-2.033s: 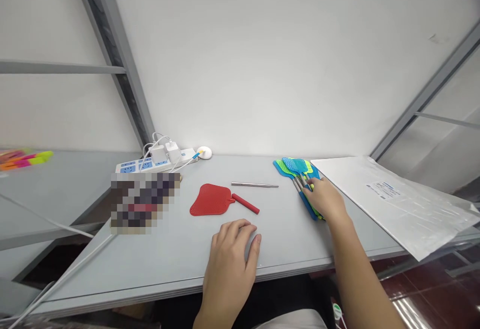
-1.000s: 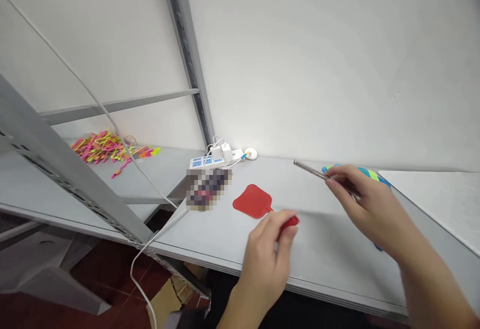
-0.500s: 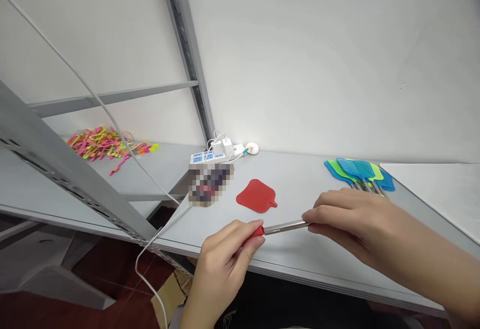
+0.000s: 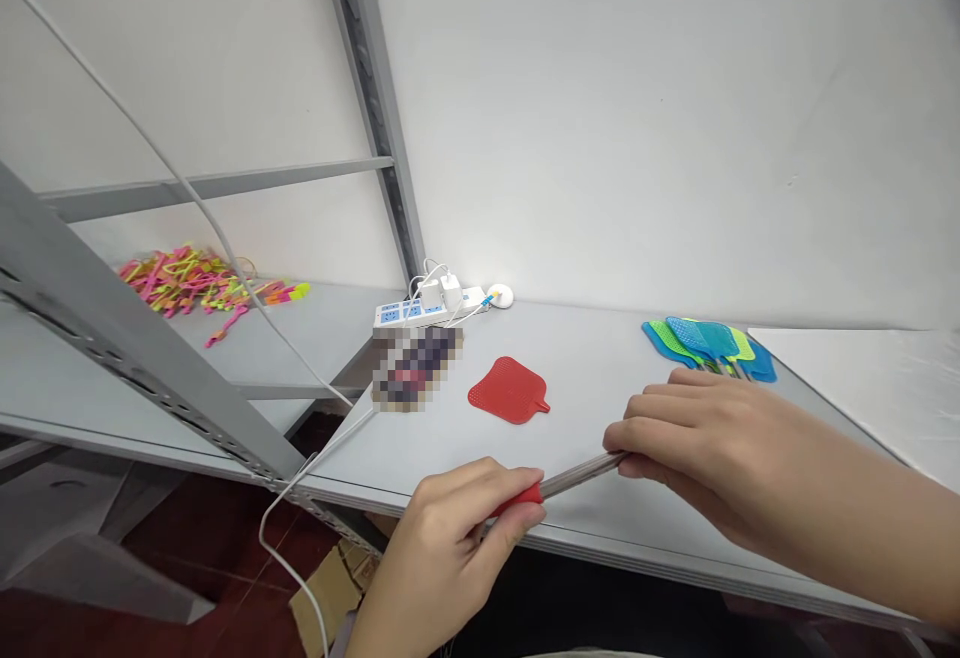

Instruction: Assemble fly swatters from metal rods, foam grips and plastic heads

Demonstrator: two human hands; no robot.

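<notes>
Between my two hands is a fly swatter handle with a thin metal rod and a red grip. My left hand is closed around the red grip, which is partly hidden by the fingers. My right hand pinches the rod toward its other end, and the fingers cover that end. A red perforated swatter head lies flat on the grey shelf behind the handle, apart from it. Blue and green fly swatters lie in a stack beyond my right hand, their rods partly hidden by it.
A white power strip with plugged-in adapters sits at the back, beside a round white device. A blurred item lies nearby. A metal upright and a white cable cross the left. Colourful plastic pieces are piled farther left.
The handle tilts more, with its red grip slightly lower and closer to my right hand. Less of the rod shows between my hands. The view has shifted slightly; the swatter head stays on the shelf.
</notes>
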